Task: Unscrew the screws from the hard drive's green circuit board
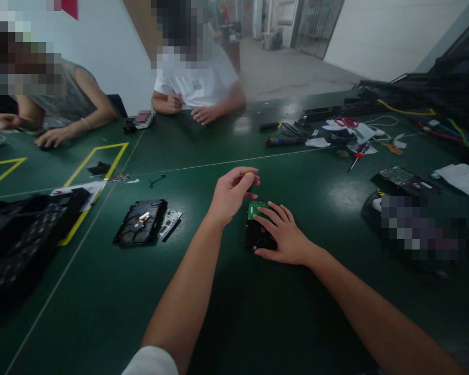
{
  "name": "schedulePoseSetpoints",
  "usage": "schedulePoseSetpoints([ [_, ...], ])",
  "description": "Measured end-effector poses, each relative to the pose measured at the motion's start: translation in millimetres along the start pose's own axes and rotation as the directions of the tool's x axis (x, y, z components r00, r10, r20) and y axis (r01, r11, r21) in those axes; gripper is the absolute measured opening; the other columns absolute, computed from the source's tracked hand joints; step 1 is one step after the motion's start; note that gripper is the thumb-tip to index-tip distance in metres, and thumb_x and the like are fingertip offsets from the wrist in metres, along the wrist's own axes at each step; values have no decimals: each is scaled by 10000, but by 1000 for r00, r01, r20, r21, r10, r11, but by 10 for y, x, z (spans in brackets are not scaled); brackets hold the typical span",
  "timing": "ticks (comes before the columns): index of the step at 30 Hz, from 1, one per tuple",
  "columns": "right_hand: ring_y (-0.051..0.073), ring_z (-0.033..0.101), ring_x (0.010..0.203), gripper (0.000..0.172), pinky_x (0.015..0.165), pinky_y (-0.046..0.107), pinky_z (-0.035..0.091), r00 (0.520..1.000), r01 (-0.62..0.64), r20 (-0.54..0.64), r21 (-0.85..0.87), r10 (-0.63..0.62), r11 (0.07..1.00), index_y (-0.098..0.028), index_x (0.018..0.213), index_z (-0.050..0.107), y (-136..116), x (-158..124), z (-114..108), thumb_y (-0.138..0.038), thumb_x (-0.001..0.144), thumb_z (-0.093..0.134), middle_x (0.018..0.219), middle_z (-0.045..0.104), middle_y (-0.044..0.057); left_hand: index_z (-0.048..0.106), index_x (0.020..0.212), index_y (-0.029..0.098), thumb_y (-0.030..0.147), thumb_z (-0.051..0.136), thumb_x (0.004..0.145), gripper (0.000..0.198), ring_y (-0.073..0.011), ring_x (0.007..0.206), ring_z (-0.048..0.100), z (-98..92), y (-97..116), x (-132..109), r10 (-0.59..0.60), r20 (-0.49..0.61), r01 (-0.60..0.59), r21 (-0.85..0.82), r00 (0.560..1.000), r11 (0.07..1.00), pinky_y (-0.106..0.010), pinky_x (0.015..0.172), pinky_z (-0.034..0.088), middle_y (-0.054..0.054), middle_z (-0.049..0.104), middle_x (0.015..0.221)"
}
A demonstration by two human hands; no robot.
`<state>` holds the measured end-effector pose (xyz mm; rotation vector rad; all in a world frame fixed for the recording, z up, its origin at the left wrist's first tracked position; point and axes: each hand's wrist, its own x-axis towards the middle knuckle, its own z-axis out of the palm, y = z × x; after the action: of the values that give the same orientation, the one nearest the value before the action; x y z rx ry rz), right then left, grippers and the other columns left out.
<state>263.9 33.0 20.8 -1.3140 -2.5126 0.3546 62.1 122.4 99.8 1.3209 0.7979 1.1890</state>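
A black hard drive with a green circuit board (254,210) lies on the green table (226,323), in front of me. My right hand (283,232) rests over its right side, fingers spread on the board and thumb at the near edge. Just above its far left corner is my left hand (234,192), raised off the table with the fingers pinched together. A small yellowish bit shows at those fingertips, too small to name. To the left lies an opened black drive casing (140,223), with a metal plate (169,224) beside it.
Large black housing (27,239) at the left edge. A red screwdriver (359,154), cables and papers lie back right, near another circuit board (400,178) and a white cloth (461,179). Two people sit across the table, their hands on or over it.
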Motion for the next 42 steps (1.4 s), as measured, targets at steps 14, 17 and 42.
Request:
schedulePoseSetpoints([
  [14, 450, 160, 1622, 923, 1294, 703, 105, 1000, 8, -23, -5, -8, 1000, -260, 1618, 446, 12, -7, 28, -805, 887, 595, 1708, 376, 121, 711, 1006, 185, 399, 725, 944, 224, -162, 863, 700, 16, -21, 4, 10, 56, -12, 33, 998, 999, -240, 657, 612, -49, 716, 908],
  [17, 446, 151, 1625, 922, 1297, 693, 101, 1000, 8, -20, -10, -8, 1000, -254, 1616, 450, 14, -9, 31, -798, 887, 600, 1711, 372, 121, 752, 1039, 188, 392, 653, 978, 235, -175, 910, 695, 16, -16, 8, -2, 80, 3, -12, 997, 1000, -260, 680, 622, -63, 712, 943],
  [42, 449, 155, 1621, 934, 1291, 700, 98, 1000, 12, -14, 5, -12, 1000, -253, 1622, 442, 15, -8, 22, -792, 879, 615, 1714, 361, 132, 701, 903, 172, 428, 799, 906, 274, -109, 692, 635, -25, -68, 26, 14, -12, -14, 32, 1000, 999, -223, 596, 567, -38, 702, 892],
])
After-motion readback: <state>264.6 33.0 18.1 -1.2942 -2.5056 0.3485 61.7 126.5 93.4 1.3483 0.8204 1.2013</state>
